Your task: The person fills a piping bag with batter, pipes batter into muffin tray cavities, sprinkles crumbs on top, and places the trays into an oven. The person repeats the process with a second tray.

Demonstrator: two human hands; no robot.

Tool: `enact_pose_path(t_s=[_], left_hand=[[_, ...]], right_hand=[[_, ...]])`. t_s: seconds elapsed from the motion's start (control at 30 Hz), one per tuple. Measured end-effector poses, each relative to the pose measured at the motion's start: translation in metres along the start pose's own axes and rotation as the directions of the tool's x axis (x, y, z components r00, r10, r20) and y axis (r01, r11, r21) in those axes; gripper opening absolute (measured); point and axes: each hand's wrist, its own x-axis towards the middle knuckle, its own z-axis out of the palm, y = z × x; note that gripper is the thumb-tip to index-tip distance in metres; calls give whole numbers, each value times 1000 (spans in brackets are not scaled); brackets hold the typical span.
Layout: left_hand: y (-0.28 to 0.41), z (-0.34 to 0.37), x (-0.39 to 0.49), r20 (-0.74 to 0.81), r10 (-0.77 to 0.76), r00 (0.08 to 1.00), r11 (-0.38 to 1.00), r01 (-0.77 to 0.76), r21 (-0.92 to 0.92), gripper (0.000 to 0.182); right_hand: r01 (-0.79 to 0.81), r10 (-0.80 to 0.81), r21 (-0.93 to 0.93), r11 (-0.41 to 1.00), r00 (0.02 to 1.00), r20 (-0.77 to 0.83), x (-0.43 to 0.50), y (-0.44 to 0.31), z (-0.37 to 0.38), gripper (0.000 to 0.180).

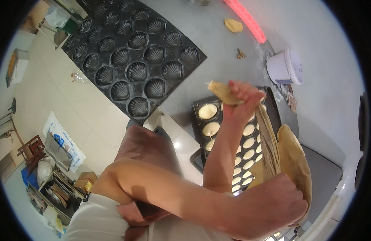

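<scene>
My right hand (245,98) is closed around the narrow end of a tan cloth piping bag (268,141). Pale batter shows at the bag's tip, which points to the left in the view. Lower down, my left hand (282,198) is a fist on the bag's wide, gathered end, and my left forearm crosses in front of the right one. Beneath the bag and arms lies a dark baking tray (273,105) with rows of cups. The visible cups hold pale batter (207,111); thin streaks trail between some. My right forearm and the bag hide part of the tray.
A black shell-mould tray (137,70) overhangs the metal table's (200,27) edge. Beyond are a pink strip (247,19), a dough lump (233,25), a small brass-coloured piece (241,54) and a white bucket (283,67). Crates (57,192) and a small wooden stool (31,150) stand left.
</scene>
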Motion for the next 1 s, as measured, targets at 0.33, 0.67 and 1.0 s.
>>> enact_pose_path(t_s=[0.33,0.67,1.0], left_hand=[[-9,-160,-9,-509,148,848,963,-8,268,17],[-29,-261,-7,-430,-6,903,1000,-1,-15,17],[-41,-285,1,-424,-68,903,991,13,-132,15]], right_hand=[[-184,65,-549,815,971,-230,86,146,31,43],[-161,-218,-842,514,925,-310,102,196,5,37],[-239,-252,-671,702,798,-547,113,196,10,40]])
